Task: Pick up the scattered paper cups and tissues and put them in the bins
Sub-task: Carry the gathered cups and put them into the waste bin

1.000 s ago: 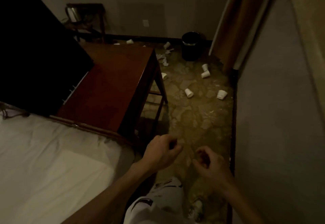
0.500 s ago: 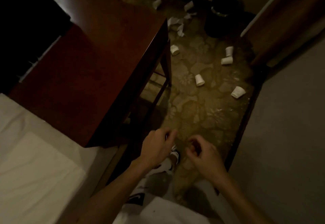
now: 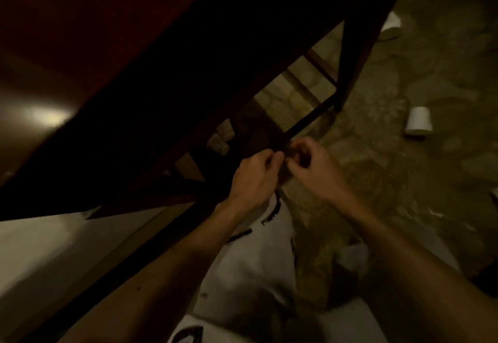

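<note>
L hand (image 3: 253, 178) and R hand (image 3: 314, 170) are both curled w/ nothing in them that I can make out, the two nearly touching just off the lower rail of the desk (image 3: 161, 73), so I'd say we're on approach, no pickup yet. Nearest paper cup (image 3: 418, 123) sits on the floor (image 3: 404, 181) well off to the R, apparently tipped over, long axis approx. up-down in frame, wide rim toward me, tho it's blurry. Next I'd uncurl the R hand, reach over and take it across its wall; no bin in view.
</note>
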`<state>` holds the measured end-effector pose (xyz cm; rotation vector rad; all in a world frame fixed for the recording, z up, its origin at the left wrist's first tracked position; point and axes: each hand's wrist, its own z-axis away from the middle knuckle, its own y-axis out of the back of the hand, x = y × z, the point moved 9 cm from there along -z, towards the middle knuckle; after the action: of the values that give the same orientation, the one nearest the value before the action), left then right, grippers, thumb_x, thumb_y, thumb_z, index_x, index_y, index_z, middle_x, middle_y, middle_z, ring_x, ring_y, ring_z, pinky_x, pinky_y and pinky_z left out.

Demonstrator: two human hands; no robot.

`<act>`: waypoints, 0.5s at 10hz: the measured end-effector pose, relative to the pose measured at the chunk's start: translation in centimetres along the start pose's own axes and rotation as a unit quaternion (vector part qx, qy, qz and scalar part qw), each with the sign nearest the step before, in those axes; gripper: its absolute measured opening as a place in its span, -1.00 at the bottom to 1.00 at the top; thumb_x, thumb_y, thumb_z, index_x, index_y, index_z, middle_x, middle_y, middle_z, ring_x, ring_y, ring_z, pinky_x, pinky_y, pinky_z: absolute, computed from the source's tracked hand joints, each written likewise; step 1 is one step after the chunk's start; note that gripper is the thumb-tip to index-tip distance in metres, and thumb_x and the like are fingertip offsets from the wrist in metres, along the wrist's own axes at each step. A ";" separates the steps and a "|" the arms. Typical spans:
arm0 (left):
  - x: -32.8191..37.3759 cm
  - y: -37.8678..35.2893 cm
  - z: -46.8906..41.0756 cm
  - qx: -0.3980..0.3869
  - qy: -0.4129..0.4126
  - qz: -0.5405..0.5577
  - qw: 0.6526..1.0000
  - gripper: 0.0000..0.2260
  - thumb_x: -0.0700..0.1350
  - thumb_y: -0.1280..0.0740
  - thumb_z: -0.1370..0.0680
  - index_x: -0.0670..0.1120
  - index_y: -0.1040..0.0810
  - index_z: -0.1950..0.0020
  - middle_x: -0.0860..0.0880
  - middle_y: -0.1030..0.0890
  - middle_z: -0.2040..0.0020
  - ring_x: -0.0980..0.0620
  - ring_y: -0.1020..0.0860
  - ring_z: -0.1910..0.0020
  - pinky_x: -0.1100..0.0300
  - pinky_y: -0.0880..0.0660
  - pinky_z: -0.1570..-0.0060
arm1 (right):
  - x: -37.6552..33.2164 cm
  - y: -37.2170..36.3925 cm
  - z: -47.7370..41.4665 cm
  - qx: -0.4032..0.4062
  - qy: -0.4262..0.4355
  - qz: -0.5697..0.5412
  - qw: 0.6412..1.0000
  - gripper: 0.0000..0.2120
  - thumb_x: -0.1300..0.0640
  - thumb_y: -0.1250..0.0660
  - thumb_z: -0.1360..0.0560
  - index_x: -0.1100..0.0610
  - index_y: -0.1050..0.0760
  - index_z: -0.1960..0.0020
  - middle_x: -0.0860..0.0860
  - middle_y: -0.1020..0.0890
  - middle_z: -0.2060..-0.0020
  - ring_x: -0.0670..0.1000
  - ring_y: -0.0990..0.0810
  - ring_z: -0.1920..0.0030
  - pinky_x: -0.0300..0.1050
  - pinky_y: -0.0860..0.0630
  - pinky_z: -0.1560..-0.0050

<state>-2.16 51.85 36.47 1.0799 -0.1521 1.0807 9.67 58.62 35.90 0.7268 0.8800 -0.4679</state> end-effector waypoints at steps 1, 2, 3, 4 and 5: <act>-3.7 -2.4 -5.7 0.024 0.029 0.050 0.998 -0.66 0.18 -0.08 -0.66 0.07 -0.58 -0.13 0.11 -0.62 -0.04 0.12 -0.57 0.06 0.13 -0.50 0.02 | 2.5 -3.2 -6.8 -0.040 0.068 0.036 0.996 -0.74 0.00 -0.33 -0.56 0.10 -0.49 -0.19 -0.01 -0.62 0.04 -0.02 -0.61 0.05 -0.11 -0.56 0.09; -7.6 -2.9 -10.3 0.096 0.060 0.023 0.993 -0.63 0.07 -0.07 -0.69 -0.05 -0.47 -0.40 0.08 -0.49 -0.15 0.08 -0.50 0.00 0.30 -0.35 0.04 | 4.8 -8.2 -13.4 -0.112 0.114 0.081 0.984 -0.64 0.07 -0.29 -0.60 0.14 -0.43 -0.36 0.09 -0.56 -0.23 0.09 -0.54 -0.23 -0.27 -0.39 -0.12; -11.0 -2.8 -14.4 0.184 0.040 -0.004 0.982 -0.67 -0.08 -0.11 -0.69 -0.21 -0.51 -0.33 -0.18 -0.58 -0.25 -0.15 -0.51 -0.23 0.23 -0.34 -0.12 | 6.1 -12.1 -19.3 -0.088 0.186 0.133 0.970 -0.63 0.12 -0.31 -0.58 0.21 -0.46 -0.35 0.16 -0.56 -0.26 0.16 -0.51 -0.26 -0.24 -0.31 -0.09; -16.8 -2.4 -19.0 0.219 0.039 -0.015 0.975 -0.67 -0.06 -0.14 -0.69 -0.20 -0.55 -0.29 -0.20 -0.61 -0.20 -0.17 -0.55 -0.21 0.06 -0.41 -0.20 | 7.4 -15.7 -23.6 -0.065 0.220 0.137 0.964 -0.71 0.17 -0.35 -0.54 0.19 -0.54 -0.25 0.18 -0.61 -0.16 0.18 -0.56 -0.16 -0.19 -0.32 -0.03; -20.6 -3.3 -22.5 0.183 0.062 0.003 0.981 -0.68 -0.08 -0.17 -0.67 -0.22 -0.53 -0.32 -0.21 -0.57 -0.27 -0.17 -0.52 -0.27 0.06 -0.40 -0.27 | 8.5 -19.2 -27.1 -0.105 0.185 0.141 0.967 -0.70 0.14 -0.33 -0.56 0.15 -0.50 -0.27 0.14 -0.57 -0.19 0.14 -0.55 -0.15 -0.10 -0.40 -0.08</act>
<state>-18.75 55.95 10.94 1.3353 0.1512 1.2062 -11.98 65.08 10.17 0.7403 1.1346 0.0192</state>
